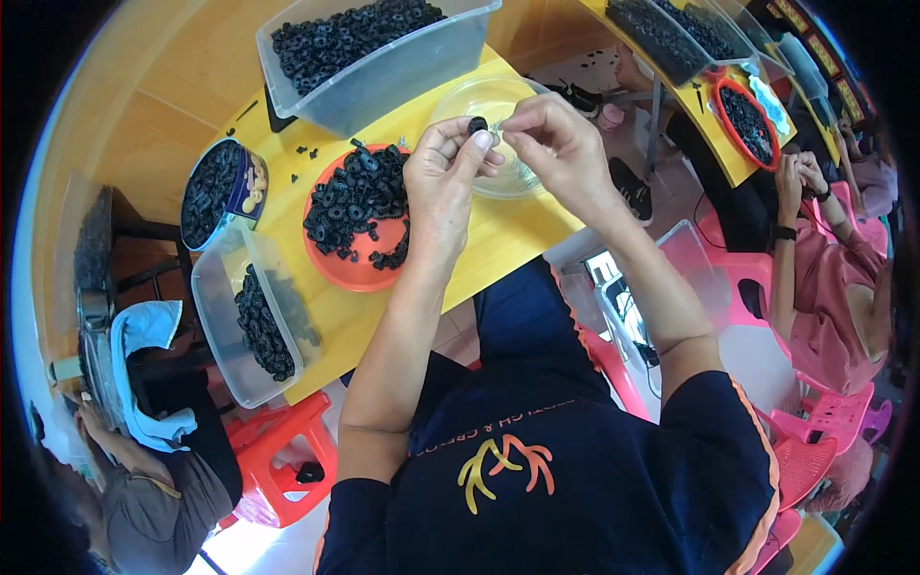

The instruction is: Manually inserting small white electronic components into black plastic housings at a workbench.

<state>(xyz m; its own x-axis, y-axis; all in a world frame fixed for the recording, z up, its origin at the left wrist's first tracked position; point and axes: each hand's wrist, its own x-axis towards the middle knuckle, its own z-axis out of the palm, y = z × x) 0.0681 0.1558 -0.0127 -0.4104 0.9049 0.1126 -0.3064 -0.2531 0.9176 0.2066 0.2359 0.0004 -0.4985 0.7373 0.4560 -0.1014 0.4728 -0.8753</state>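
My left hand (443,177) is raised over the yellow table and pinches a small black round part (477,125) between thumb and fingers. My right hand (567,153) comes in from the other side, its thumb and forefinger closed at the part. Between the fingertips shows a tiny pale, shiny piece (495,127), too small to name. Below the hands stands a round clear plastic bowl (450,101) with small pale bits in it. Left of my left hand, an orange-red plate (331,266) carries a heap of black ring-shaped parts (359,192).
A large translucent bin (402,88) of black parts stands at the back. On the left are a round tin (251,187) and a clear tub (216,316), both holding black parts. People sit on either side; a red stool (287,460) stands at lower left.
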